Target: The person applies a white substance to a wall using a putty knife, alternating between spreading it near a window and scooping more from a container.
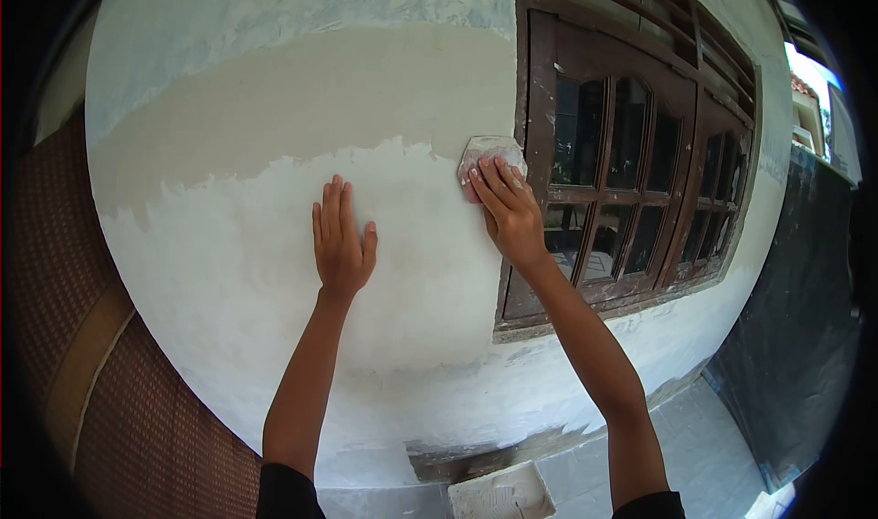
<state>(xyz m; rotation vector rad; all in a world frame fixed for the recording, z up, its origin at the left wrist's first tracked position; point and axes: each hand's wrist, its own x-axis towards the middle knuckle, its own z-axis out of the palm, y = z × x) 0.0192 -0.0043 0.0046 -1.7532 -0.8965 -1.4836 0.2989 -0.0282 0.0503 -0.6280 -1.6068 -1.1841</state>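
Flat against the pale plastered wall (412, 272), my left hand (341, 245) has its fingers stretched out and holds nothing. To its right and a little higher, my right hand (508, 210) presses a thin, roughly angular scraper (473, 156) against the wall, right beside the window frame (523, 89). The scraper is smeared with whitish paste. A darker, greyish-beige band of plaster (302, 89) with a ragged lower edge runs across the wall above both hands.
A brown wooden window (631, 53) with dark panes fills the right side. Below, a white paste-smeared tray (501, 497) rests on the grey tiled floor (640, 460). Brown woven material (146, 428) lines the left; a dark sheet (786, 336) hangs at the right.
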